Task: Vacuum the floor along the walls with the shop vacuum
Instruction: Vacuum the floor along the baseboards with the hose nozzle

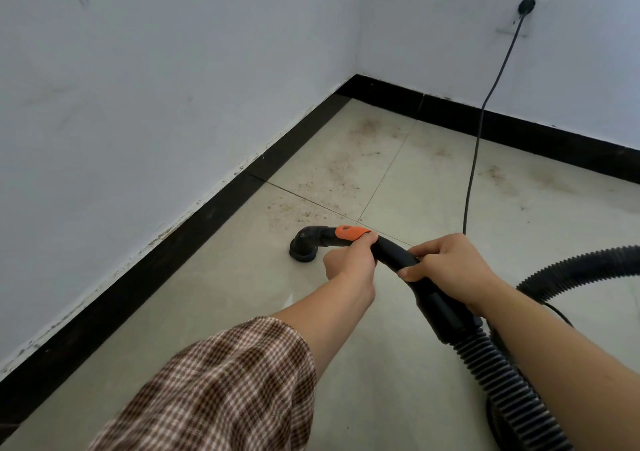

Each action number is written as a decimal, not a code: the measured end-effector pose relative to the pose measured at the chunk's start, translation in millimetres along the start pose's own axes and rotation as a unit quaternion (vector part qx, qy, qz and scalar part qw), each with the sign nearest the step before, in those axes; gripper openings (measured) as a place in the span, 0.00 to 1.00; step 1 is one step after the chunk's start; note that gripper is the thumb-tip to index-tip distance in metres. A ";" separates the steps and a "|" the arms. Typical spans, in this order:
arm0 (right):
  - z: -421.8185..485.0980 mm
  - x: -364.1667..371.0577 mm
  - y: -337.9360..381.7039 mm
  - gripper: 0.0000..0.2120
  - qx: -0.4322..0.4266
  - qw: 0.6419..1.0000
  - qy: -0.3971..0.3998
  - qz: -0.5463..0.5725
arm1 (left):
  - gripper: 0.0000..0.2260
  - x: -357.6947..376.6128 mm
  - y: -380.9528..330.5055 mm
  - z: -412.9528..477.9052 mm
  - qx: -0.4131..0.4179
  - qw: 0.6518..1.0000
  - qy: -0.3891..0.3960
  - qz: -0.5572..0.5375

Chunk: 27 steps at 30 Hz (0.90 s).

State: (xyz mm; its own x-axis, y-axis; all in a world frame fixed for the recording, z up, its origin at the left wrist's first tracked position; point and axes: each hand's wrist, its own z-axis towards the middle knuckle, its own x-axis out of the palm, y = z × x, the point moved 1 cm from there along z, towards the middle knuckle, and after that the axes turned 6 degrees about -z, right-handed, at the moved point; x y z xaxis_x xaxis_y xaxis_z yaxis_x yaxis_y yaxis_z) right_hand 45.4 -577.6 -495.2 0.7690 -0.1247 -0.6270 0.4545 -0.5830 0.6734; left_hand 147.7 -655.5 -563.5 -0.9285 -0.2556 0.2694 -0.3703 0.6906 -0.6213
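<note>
A black vacuum handle tube (394, 253) with an orange slider (351, 232) ends in a round black nozzle (304, 248) that sits on the pale tiled floor (225, 312), a short way from the black skirting board (166, 260) of the left wall. My left hand (349, 260) grips the tube just behind the orange part. My right hand (450, 267) grips it further back, where it widens into a cuff. The ribbed black hose (502, 374) runs from the cuff to the lower right and loops back at the right edge. Brown dust specks (329, 187) lie on the tiles toward the corner.
Two white walls meet in a corner at the back. A black power cord (474, 159) hangs from a wall socket (526, 5) on the right wall and drops to the floor behind my hands. The vacuum body is out of view.
</note>
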 end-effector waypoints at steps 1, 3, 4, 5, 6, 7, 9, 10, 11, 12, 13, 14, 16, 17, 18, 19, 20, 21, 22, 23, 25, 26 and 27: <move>-1.3 -2.0 -1.9 0.07 0.002 1.000 -0.001 0.001 | 0.12 1.0 2.5 -1.5 0.001 1.000 0.002 0.003; -3.7 -5.6 -5.6 0.07 0.004 1.000 0.000 0.001 | 0.12 2.9 6.9 -4.1 0.003 1.000 0.005 0.010; -4.7 -7.3 -7.4 0.07 0.004 1.000 0.000 -0.001 | 0.12 4.0 8.9 -5.1 0.005 1.000 0.006 0.013; -5.7 -9.1 -9.3 0.07 0.005 1.000 -0.002 -0.002 | 0.13 4.9 10.7 -6.2 0.006 1.000 0.008 0.013; -6.4 -10.7 -11.0 0.07 0.006 1.000 -0.003 -0.002 | 0.13 6.0 12.3 -7.3 0.007 1.000 0.010 0.013; -7.2 -12.5 -13.0 0.07 0.007 1.000 -0.005 -0.002 | 0.12 7.1 13.9 -8.4 0.007 1.000 0.011 0.012; -9.2 -15.5 -16.5 0.07 0.010 1.000 -0.010 -0.002 | 0.12 9.4 16.6 -10.3 0.006 1.000 0.015 0.014; -10.4 -16.9 -18.1 0.07 0.011 1.000 -0.012 -0.001 | 0.12 10.7 17.9 -11.4 0.006 1.000 0.018 0.016; -11.6 -18.4 -19.6 0.06 0.012 1.000 -0.014 -0.001 | 0.12 12.2 19.3 -12.4 0.005 1.000 0.021 0.018; -12.5 -20.0 -21.1 0.06 0.014 1.000 -0.018 0.000 | 0.12 13.9 20.7 -13.2 0.006 1.000 0.024 0.019; -13.2 -21.7 -22.7 0.06 0.016 1.000 -0.022 0.000 | 0.12 15.8 22.2 -14.0 0.005 0.999 0.026 0.021; -13.5 -23.2 -24.2 0.06 0.018 0.999 -0.026 0.001 | 0.11 17.7 23.8 -14.8 0.004 0.999 0.029 0.024; -14.0 -26.0 -27.2 0.06 0.025 0.999 -0.035 0.000 | 0.10 21.3 26.9 -15.9 0.002 0.999 0.034 0.032; -14.4 -27.3 -28.8 0.06 0.027 0.999 -0.039 -0.001 | 0.09 23.3 28.5 -16.1 0.001 0.999 0.037 0.034; -14.9 -28.5 -30.3 0.06 0.028 0.999 -0.042 -0.001 | 0.09 25.4 30.4 -16.0 0.001 0.999 0.041 0.035; -15.6 -29.7 -31.7 0.06 0.029 0.999 -0.044 -0.002 | 0.09 27.3 32.3 -15.7 0.002 0.998 0.046 0.034; -16.3 -30.9 -33.1 0.05 0.030 0.998 -0.047 -0.003 | 0.09 29.1 34.0 -15.6 0.002 0.998 0.052 0.033; -17.0 -32.3 -34.6 0.05 0.031 0.998 -0.051 -0.003 | 0.09 30.8 35.7 -15.9 0.002 0.998 0.057 0.032; -17.6 -33.7 -35.8 0.04 0.033 0.998 -0.054 -0.005 | 0.09 32.6 37.1 -16.2 0.003 0.998 0.062 0.031; -18.1 -35.1 -36.9 0.04 0.034 0.998 -0.058 -0.008 | 0.10 34.5 38.3 -16.5 0.003 0.997 0.067 0.031; -18.7 -37.2 -38.7 0.03 0.034 0.997 -0.066 -0.011 | 0.12 38.5 39.8 -16.4 0.003 0.997 0.077 0.029; -18.6 -37.5 -39.4 0.03 0.035 0.997 -0.071 -0.010 | 0.12 40.5 39.8 -16.1 0.001 0.996 0.082 0.028; -18.4 -37.2 -40.1 0.04 0.036 0.996 -0.076 -0.007 | 0.12 42.2 39.6 -15.6 -0.001 0.996 0.086 0.027</move>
State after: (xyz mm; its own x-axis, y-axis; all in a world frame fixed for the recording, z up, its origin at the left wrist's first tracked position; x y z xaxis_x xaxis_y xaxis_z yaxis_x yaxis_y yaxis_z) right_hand 6.7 -534.8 -491.6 0.6831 -0.2325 -0.6924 0.4275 -0.6413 0.6371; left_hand 94.3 -628.4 -565.2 -0.9288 -0.0980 0.3575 -0.3190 0.7023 -0.6364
